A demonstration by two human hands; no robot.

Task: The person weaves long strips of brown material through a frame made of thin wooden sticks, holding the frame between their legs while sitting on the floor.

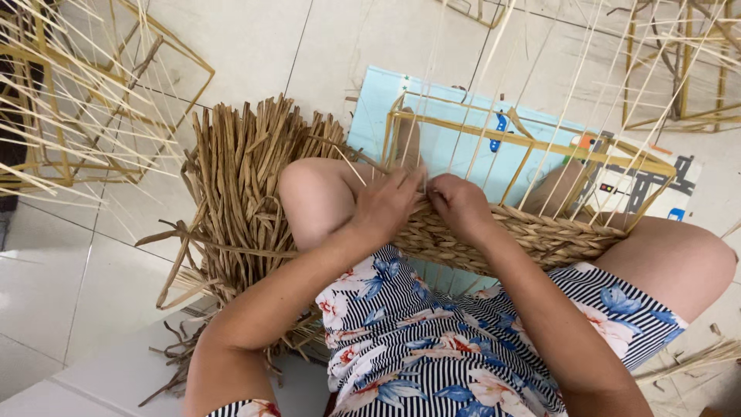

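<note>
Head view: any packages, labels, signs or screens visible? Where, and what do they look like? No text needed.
Printed mat or sheet: flat on the tiled floor under the basket frame, rectangular, light blue with small blue, orange and dark printed marks toward its right end.
No packages, signs or screens show.
Left hand and right hand work the woven basket rim in front of it.

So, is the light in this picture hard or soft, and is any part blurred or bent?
Head view: soft, even light with faint shadows; mild glare on the white floor tiles; both hands on the woven straw basket band are sharp; thin pale reeds near the corners look blurred and splayed.
</note>
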